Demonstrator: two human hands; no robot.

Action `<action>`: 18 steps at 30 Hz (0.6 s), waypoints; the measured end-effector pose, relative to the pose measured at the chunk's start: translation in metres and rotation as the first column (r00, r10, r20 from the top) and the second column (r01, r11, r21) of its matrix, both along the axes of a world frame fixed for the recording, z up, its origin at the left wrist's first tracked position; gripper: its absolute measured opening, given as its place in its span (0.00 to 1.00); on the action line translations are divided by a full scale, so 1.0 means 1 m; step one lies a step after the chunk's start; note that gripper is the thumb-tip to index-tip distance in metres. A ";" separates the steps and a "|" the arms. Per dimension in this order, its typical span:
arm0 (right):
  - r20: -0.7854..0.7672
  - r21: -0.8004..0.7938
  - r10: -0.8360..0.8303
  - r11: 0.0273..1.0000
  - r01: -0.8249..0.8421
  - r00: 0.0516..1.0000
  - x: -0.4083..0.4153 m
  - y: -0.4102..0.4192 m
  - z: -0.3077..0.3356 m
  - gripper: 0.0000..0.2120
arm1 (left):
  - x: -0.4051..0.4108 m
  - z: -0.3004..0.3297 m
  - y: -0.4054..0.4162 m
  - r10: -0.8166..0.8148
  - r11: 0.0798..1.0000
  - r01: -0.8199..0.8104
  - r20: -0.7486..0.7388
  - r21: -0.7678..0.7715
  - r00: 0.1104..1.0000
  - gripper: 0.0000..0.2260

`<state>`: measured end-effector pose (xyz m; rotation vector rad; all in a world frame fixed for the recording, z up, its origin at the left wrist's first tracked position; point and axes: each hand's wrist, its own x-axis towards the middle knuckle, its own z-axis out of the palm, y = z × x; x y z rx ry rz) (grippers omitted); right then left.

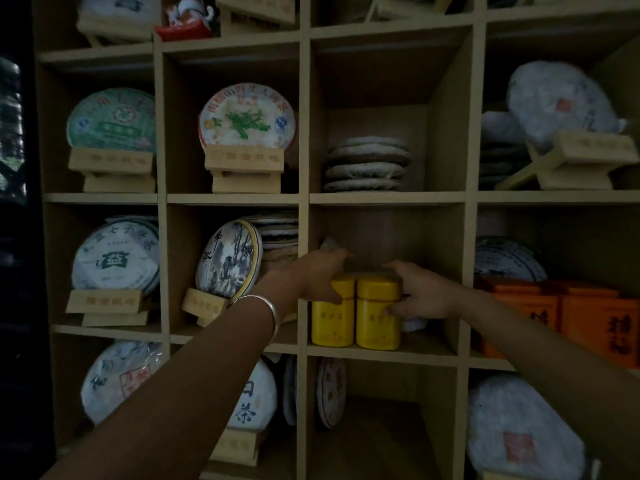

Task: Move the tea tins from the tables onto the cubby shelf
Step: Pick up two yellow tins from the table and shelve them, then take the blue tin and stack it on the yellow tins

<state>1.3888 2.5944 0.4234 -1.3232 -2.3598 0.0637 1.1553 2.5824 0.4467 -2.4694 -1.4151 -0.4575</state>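
Observation:
Two yellow tea tins stand upright side by side at the front of a middle cubby of the wooden cubby shelf (384, 198). My left hand (320, 275) wraps over the top of the left yellow tin (332, 320). My right hand (420, 289) grips the right yellow tin (377, 318) from its right side and top. Both tins rest on the cubby floor (426, 349), touching each other. A silver bangle (266, 306) sits on my left wrist.
Orange tea boxes (571, 313) fill the cubby to the right. Round wrapped tea cakes on wooden stands (228, 261) occupy the left cubbies. A stack of flat tea cakes (367, 164) lies in the cubby above. The cubby below holds one upright cake (330, 393) at its left.

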 end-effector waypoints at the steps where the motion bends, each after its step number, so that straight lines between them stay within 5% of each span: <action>1: 0.006 0.028 -0.006 1.000 0.006 1.000 0.002 -0.003 0.002 0.43 | 0.000 0.001 -0.004 -0.011 1.000 0.011 0.018 0.006 1.000 0.39; 10: 0.107 0.147 -0.056 0.988 0.040 0.993 0.034 -0.054 0.019 0.39 | 0.036 0.016 -0.026 -0.104 0.994 0.103 0.083 0.020 0.991 0.36; 15: 0.047 0.226 -0.062 0.973 0.050 0.997 0.071 -0.114 0.028 0.31 | 0.097 0.015 -0.037 -0.356 0.935 0.351 0.138 0.058 0.924 0.30; 18: 0.068 0.275 -0.201 0.945 0.175 0.977 0.105 -0.159 0.029 0.33 | 0.147 0.014 -0.049 -0.497 0.868 0.494 0.128 0.057 0.858 0.30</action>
